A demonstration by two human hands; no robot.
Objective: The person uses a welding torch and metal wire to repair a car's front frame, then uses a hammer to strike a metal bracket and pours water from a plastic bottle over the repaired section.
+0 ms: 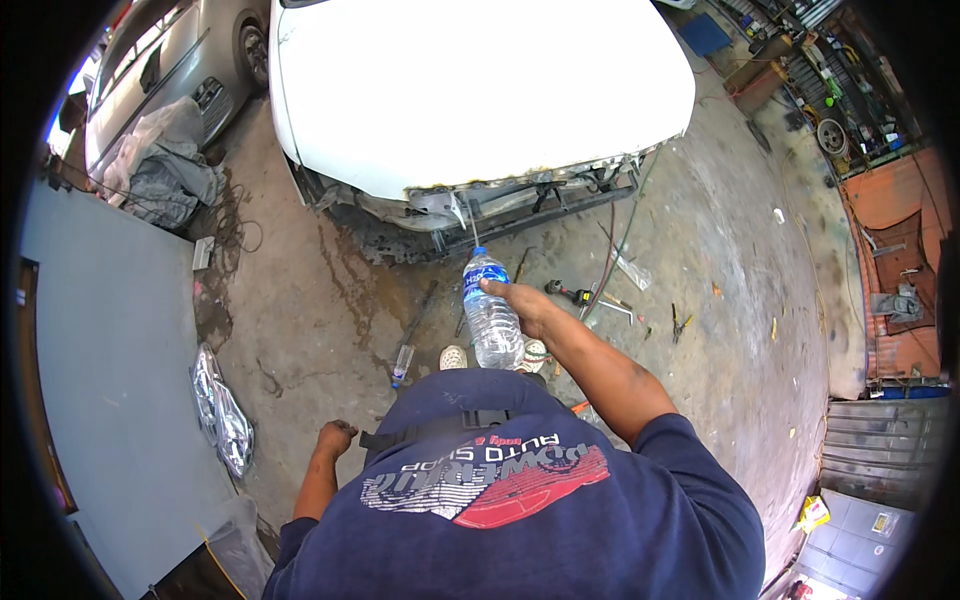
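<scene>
My right hand (520, 303) is wrapped round a large clear plastic water bottle (493, 340) with a blue label and blue cap. The bottle is held out in front of my body, tilted a little, its cap toward the white car (480, 90). That car's front bumper is off, and the bare front frame (500, 210) shows behind the bottle. Low at my left side hangs my left hand (338, 437), fingers curled in, touching nothing that I can see. A small clear bottle (403, 364) lies on the floor near my feet.
Pliers (681, 325), a power tool (568, 291) and a hose (625, 240) lie on the floor to the right. A headlight (222, 410) rests at the left by a grey panel (110, 330). A silver car (170, 70) stands far left; cluttered shelves (850, 90) line the far right.
</scene>
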